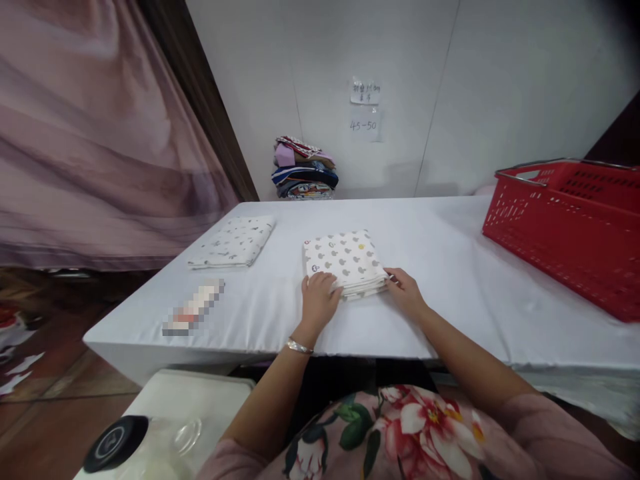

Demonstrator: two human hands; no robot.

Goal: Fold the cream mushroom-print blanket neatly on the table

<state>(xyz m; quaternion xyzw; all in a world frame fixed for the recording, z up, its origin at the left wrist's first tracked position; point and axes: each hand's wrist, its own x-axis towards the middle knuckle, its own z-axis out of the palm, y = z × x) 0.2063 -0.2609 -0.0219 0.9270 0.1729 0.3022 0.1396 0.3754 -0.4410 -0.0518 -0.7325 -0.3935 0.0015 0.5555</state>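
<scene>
A folded white cloth with a grey mushroom-like print and a few coloured motifs lies on the white-covered table in front of me. My left hand rests on its near left corner, fingers laid over the top and thumb by the front edge. At the near right corner, my right hand pinches the layered edge between thumb and fingers. Part of those fingertips is hidden by the cloth. Further left lies a second folded white cloth with small dark prints, apart from both hands.
A red plastic basket stands at the right. Several folded fabrics are stacked against the back wall. A blurred-out phone-shaped item lies near the table's left front. Below it, a black-lidded clear container sits on a white surface.
</scene>
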